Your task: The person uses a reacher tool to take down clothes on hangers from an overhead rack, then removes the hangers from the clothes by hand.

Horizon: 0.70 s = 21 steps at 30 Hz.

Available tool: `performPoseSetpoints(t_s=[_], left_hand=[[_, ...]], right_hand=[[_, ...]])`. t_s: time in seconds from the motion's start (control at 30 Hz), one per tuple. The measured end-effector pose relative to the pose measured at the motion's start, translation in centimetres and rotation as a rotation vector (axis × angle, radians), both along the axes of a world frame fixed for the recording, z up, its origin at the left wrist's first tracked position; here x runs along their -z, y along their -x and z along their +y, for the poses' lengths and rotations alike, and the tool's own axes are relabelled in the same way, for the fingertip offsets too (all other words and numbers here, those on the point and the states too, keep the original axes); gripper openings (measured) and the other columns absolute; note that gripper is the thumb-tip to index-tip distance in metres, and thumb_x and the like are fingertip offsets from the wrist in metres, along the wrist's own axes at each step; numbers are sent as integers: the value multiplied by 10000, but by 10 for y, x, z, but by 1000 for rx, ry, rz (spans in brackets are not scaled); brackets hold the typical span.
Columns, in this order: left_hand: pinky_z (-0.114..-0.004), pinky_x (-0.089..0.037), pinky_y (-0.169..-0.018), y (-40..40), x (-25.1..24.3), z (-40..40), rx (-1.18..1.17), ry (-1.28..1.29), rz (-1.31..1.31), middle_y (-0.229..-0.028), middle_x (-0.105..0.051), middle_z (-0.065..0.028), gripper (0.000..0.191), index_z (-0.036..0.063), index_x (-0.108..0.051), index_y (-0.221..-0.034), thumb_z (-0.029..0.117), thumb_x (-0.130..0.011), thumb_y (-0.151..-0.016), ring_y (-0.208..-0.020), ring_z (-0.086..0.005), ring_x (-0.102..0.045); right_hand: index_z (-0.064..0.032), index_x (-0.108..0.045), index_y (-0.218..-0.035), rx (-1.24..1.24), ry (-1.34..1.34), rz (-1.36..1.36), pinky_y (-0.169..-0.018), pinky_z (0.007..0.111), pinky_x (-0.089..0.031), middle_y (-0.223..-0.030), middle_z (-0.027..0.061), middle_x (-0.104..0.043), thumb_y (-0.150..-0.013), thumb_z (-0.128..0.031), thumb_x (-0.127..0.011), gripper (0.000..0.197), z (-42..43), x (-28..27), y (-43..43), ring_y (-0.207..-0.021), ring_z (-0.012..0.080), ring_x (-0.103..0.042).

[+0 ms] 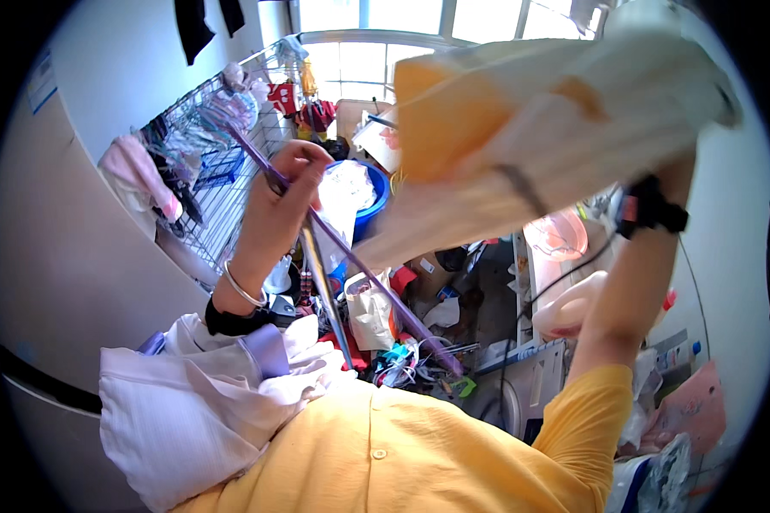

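My left hand (285, 199) is closed around a thin purple bar (375, 282), probably part of a clothes hanger, which slants down to the right. A shiny metal rod (321, 276) runs downward from beneath the same hand. Over my left forearm hangs a white and lavender garment (186, 410). On the right, my raised right arm (645, 276) holds up a pale cloth (552, 141) with yellow-orange patches, blurred by motion. That cloth covers my right hand, so its fingers are hidden.
A wire rack (221, 186) hung with small laundry stands along the left wall. Beyond my left hand sits a blue basin (375, 202). A pink basin (558, 234) lies at right, above a white front-loading washing machine (532, 381). Bags and loose items clutter the floor.
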<state>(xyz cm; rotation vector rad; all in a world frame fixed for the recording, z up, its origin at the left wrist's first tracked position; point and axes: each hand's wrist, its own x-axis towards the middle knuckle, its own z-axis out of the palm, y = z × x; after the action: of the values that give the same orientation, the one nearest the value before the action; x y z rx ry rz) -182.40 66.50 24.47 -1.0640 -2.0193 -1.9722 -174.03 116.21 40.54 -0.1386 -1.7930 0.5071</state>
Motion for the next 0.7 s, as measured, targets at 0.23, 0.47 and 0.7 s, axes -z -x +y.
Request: performPoseSetpoints(t_s=[0.23,0.47,0.7], left_hand=[[-352,-388,-463,48,18,-27,-539,-38,331,-596,-558,-149,154,4,-562,-878,156,-565,-905,-491,-268,-554],[-365,-433,-463,69,19,-13,-704,25,451,-625,-595,-171,146,27,-597,-906,164,-549,-916,-546,-331,-604],[-272,-425,-426,84,32,-10,-584,1,372,-614,-551,-66,178,17,-576,-899,176,-511,-946,-496,-157,-535]], right_hand=[[-86,-652,-1015,231,65,-211,-824,363,-502,-1050,105,-649,-784,-171,-578,258,97,28,-63,-959,246,-613],[-95,-671,-989,-341,-294,-51,-783,380,-520,-1002,109,-663,-741,-185,-589,276,-207,11,-93,-894,262,-631],[-105,-691,-962,-1394,-893,4,-741,397,-537,-955,114,-678,-698,-198,-600,294,-498,26,-41,-830,278,-649]])
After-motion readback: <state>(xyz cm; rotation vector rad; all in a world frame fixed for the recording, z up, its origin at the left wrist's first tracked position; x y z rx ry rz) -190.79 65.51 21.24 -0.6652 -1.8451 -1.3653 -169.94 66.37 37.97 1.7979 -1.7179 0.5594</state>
